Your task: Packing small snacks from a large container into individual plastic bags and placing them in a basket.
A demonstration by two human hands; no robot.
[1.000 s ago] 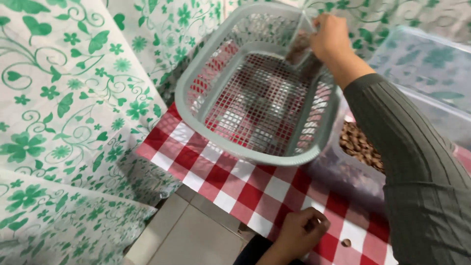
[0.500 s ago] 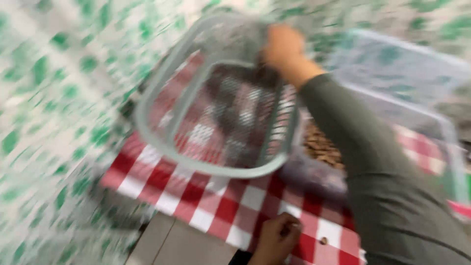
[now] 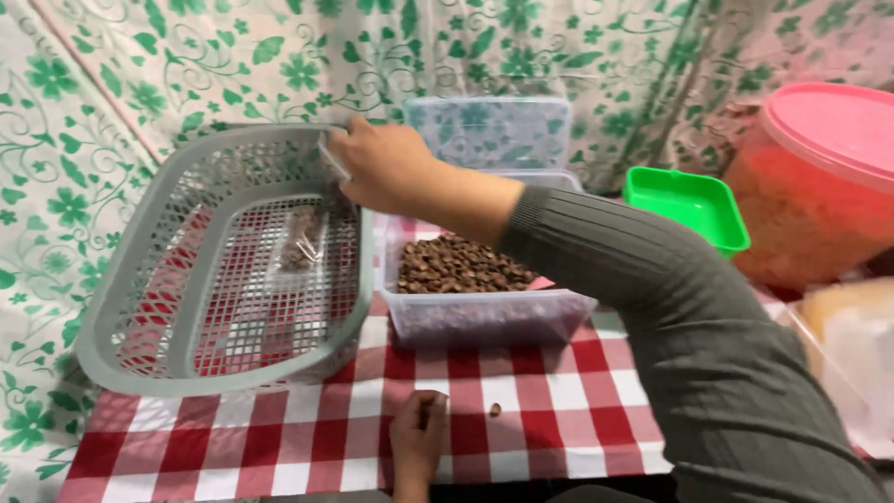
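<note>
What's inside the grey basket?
Inside the grey mesh basket lies one small clear packet with brown bits in it. The checked tablecloth shows through the mesh. The right hand covers the far corner, so that spot is hidden.

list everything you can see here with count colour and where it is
basket: 1, grey mesh plastic, left on the table
small bag: 1, clear with brown bits inside, lying in the basket
clear tub: 1, see-through, middle of the table, right of the basket
brown pieces: many, brown, heaped in the clear tub
loose piece: 1, brown, on the cloth near the front edge
lidded box: 1, clear bluish, behind the tub
green tray: 1, bright green, right of the tub
big jar: 1, reddish with pink lid, far right
tablecloth: 1, red and white check
curtain: white with green flowers, behind and left
right hand: at the basket's far rim
left hand: on the cloth at the front
</note>
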